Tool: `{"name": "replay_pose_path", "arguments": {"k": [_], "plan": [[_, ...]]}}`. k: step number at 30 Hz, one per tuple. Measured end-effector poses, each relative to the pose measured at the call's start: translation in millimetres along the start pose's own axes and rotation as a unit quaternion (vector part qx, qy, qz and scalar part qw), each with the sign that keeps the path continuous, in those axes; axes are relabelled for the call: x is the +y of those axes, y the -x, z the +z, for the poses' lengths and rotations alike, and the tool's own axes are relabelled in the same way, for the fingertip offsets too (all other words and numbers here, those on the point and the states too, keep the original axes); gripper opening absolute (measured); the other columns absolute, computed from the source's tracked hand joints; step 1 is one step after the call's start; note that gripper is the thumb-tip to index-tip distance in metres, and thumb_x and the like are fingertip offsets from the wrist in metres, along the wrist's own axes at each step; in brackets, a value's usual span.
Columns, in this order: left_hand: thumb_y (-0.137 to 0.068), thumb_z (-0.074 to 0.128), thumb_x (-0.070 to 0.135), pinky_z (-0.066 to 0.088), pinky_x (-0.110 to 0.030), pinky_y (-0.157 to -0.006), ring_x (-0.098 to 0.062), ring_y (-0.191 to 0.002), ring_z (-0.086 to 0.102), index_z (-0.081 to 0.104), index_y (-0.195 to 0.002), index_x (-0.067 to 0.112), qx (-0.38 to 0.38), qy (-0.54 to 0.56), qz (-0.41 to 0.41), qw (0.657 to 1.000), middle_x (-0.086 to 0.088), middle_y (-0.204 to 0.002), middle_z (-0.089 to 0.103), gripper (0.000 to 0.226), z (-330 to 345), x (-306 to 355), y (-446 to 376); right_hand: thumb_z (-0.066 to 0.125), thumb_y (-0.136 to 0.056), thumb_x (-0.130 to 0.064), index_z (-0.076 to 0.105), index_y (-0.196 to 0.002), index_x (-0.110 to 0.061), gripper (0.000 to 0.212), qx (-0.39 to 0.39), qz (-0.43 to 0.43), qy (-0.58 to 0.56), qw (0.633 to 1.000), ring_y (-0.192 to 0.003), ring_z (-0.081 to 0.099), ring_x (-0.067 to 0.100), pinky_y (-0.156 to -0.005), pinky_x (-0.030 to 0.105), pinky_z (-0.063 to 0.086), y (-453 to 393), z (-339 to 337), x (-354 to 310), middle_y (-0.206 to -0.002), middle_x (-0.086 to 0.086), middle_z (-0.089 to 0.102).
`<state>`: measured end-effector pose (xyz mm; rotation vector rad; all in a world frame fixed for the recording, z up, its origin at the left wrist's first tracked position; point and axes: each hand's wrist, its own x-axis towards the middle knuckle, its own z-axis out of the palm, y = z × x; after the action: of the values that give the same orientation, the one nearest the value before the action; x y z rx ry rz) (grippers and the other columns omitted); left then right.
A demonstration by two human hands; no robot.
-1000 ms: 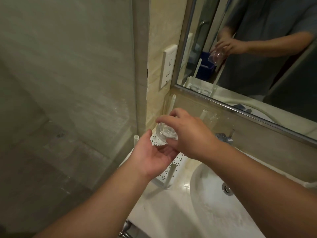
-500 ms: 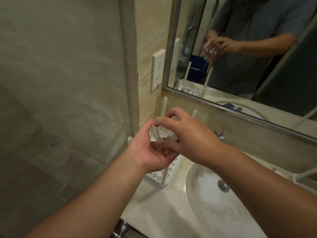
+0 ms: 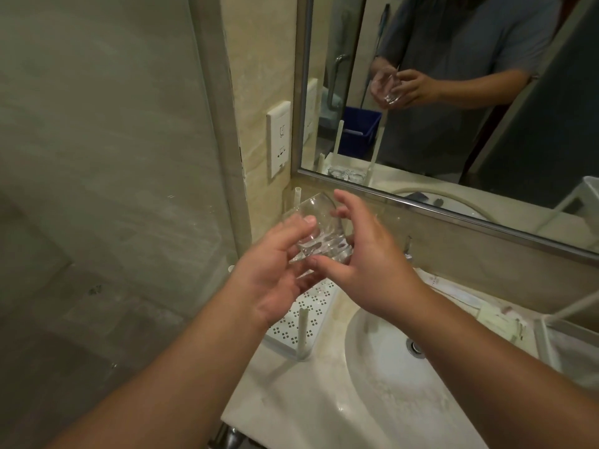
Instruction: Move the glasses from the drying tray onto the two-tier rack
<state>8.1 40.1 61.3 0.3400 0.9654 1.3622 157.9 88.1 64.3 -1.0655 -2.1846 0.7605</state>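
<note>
Holding the glass (image 3: 319, 230) tilted above the two-tier rack (image 3: 303, 314), pinched by our left hand (image 3: 275, 280) and only loosely cupped by our right hand (image 3: 363, 254), we risk its slick wall slipping free and striking the sink (image 3: 382, 380).

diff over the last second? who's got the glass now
The clear drinking glass has gone from a right-hand-only grip to both hands: the left hand came up and its fingers now wrap the near side, while the right hand holds the base end. The glass has tipped onto its side, above the white perforated rack. The rack and the white sink basin are unchanged.
</note>
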Motion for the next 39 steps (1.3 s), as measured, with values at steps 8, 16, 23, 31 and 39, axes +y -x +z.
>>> {"name": "replay_pose_path", "arguments": {"k": [8, 16, 23, 31, 39], "plan": [[-0.067, 0.077, 0.005, 0.055, -0.023, -0.071, -0.009, -0.099, 0.071, 0.057, -0.133, 0.03, -0.039, -0.119, 0.161, 0.979, 0.001, -0.122, 0.07, 0.073, 12, -20, 3, 0.081, -0.071, -0.05, 0.013, -0.146, -0.051, 0.101, 0.031, 0.022, -0.019, 0.999, -0.117, 0.054, 0.005, -0.094, 0.03, 0.048, 12, -5, 7, -0.135, -0.014, 0.052], [-0.067, 0.075, 0.006, 0.053, -0.022, -0.085, -0.001, -0.118, 0.06, 0.053, -0.135, 0.038, -0.07, -0.231, 0.217, 0.946, 0.008, -0.131, 0.062, 0.078, 18, -38, 0, 0.071, -0.059, -0.054, 0.024, -0.142, -0.051, 0.096, 0.062, 0.056, -0.054, 0.995, -0.11, 0.057, 0.003, -0.088, 0.026, 0.05, 25, -10, 18, -0.12, -0.021, 0.054], [-0.069, 0.074, 0.008, 0.053, -0.028, -0.093, -0.007, -0.122, 0.06, 0.053, -0.132, 0.041, -0.099, -0.262, 0.2, 0.939, 0.006, -0.133, 0.061, 0.075, 32, -55, -8, 0.066, -0.053, -0.056, 0.03, -0.136, -0.054, 0.09, 0.08, 0.09, -0.082, 0.989, -0.108, 0.06, 0.004, -0.088, 0.032, 0.053, 39, -20, 35, -0.117, -0.024, 0.057], [-0.067, 0.074, 0.007, 0.052, -0.022, -0.087, -0.006, -0.117, 0.062, 0.053, -0.13, 0.038, -0.147, -0.292, 0.138, 0.935, 0.005, -0.131, 0.062, 0.073, 71, -103, -25, 0.082, -0.064, -0.034, 0.031, -0.137, -0.048, 0.089, 0.12, 0.16, -0.082, 0.976, -0.104, 0.06, 0.0, -0.082, 0.014, 0.047, 80, -49, 79, -0.118, -0.023, 0.056], [-0.067, 0.075, 0.016, 0.052, -0.026, -0.095, 0.007, -0.118, 0.057, 0.052, -0.133, 0.039, -0.208, -0.354, 0.061, 0.91, 0.012, -0.132, 0.059, 0.074, 132, -179, -36, 0.078, -0.055, -0.045, 0.033, -0.131, -0.051, 0.089, 0.183, 0.267, -0.09, 0.942, -0.104, 0.06, 0.0, -0.082, 0.018, 0.049, 146, -89, 141, -0.117, -0.021, 0.057]]}}
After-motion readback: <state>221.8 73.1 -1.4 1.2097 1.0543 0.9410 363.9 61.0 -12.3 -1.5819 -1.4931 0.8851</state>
